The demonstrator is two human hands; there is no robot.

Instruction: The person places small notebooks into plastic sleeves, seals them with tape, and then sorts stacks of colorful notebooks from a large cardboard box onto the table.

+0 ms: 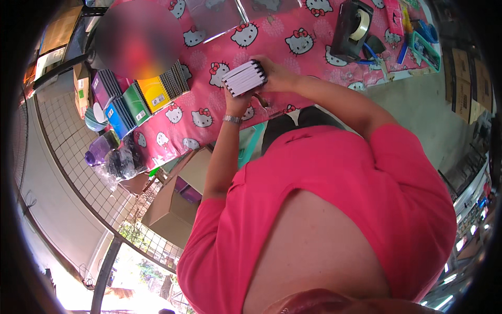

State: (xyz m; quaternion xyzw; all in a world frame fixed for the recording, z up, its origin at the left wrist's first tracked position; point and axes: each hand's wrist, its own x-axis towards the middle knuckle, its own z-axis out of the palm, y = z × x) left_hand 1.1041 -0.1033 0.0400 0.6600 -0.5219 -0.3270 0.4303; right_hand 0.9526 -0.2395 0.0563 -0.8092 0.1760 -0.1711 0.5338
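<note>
Above the near edge of a table with a pink cartoon-cat cover, I hold a small stack of spiral notebooks (243, 79). Their white page edges face up, and the black coils show along the right side. My left hand (237, 103), below a wrist watch (232, 119), grips the stack from its near left side. Around the coil end, my right hand (274, 76) closes on it from the right; some fingertips are hidden behind the stack. To the left on the table lie rows of spiral notebooks in purple (104, 88), blue (120, 118), green (136, 103) and yellow (153, 93).
A black tape dispenser (351, 31) stands at the far right, near a green tray (424, 51) of small items. Clear plastic sheeting (214, 18) lies at the back. An open cardboard box (170, 217) is below the table's left side. A purple-capped bottle (97, 152) sits at the left corner.
</note>
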